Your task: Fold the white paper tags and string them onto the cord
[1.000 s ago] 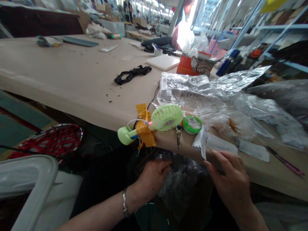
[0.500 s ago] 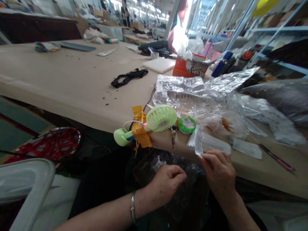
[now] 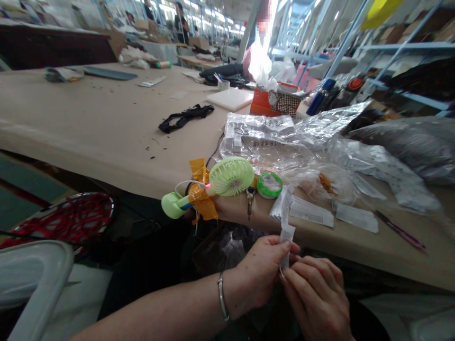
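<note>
Strip lights (image 3: 209, 16) glow far beyond the fingers (image 3: 309, 277); farther off and above them, a white glare (image 3: 261, 59) washes out detail; plastic (image 3: 265, 142) ahead glints; beneath the desk (image 3: 88, 113), left of them, shadow deepens; the background blurs softly, the outer edges stretch.

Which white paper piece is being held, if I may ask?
The narrow strip pinched by the left hand, right hand at its lower end; the printed slips lie untouched on the table.

The left forearm (image 3: 170, 310) slants in from near left, the left hand (image 3: 261, 270) pinching, back upward; nearer, on the right, the right hand (image 3: 318, 296) bends its fingers (image 3: 302, 274) toward it.
</note>
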The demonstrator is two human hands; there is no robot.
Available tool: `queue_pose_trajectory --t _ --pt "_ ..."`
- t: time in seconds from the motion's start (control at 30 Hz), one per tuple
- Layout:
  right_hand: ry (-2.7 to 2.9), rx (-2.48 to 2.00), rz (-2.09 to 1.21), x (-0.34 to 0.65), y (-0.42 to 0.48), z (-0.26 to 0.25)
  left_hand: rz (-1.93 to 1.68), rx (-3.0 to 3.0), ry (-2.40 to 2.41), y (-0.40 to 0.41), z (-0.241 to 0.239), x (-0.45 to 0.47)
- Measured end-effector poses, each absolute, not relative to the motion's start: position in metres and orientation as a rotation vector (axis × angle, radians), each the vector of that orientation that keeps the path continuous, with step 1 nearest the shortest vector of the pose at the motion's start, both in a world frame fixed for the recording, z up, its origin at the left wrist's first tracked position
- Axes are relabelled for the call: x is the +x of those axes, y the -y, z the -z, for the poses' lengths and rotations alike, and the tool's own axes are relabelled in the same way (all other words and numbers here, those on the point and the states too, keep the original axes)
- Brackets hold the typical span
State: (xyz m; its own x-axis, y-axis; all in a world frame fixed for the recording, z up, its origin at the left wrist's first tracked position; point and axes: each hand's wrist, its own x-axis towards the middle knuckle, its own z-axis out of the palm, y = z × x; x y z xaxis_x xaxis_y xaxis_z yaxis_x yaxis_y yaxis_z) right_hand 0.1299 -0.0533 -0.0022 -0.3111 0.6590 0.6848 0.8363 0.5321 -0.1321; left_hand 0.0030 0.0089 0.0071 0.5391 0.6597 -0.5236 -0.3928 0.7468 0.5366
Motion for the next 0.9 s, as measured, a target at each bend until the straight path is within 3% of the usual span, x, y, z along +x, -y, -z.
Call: queue_pose_trajectory --t 0.17,0.33,0.5,0.77,0.9 --pt "2.036 -1.327 0.272 0.151 0.030 0.003 -0.589 0.455 -0.812 -0.007 -0.002 0.002" --pt "2.132 -1.683 0.574 0.172 -0.005 0.002 -0.476 0.584 -0.822 -0.003 0.001 -0.001" --pt "2.128 -1.648 0.690 0.174 -0.005 0.009 -0.467 0.569 -0.876 -0.002 0.000 -0.004" --pt "1.826 -1.355 0.238 0.181 0.013 0.011 -0.395 0.451 -0.807 -0.005 0.001 -0.005" --pt "1.994 -1.109 0.055 0.161 0.037 0.009 -0.454 0.394 -0.733 -0.004 0.001 -0.004"
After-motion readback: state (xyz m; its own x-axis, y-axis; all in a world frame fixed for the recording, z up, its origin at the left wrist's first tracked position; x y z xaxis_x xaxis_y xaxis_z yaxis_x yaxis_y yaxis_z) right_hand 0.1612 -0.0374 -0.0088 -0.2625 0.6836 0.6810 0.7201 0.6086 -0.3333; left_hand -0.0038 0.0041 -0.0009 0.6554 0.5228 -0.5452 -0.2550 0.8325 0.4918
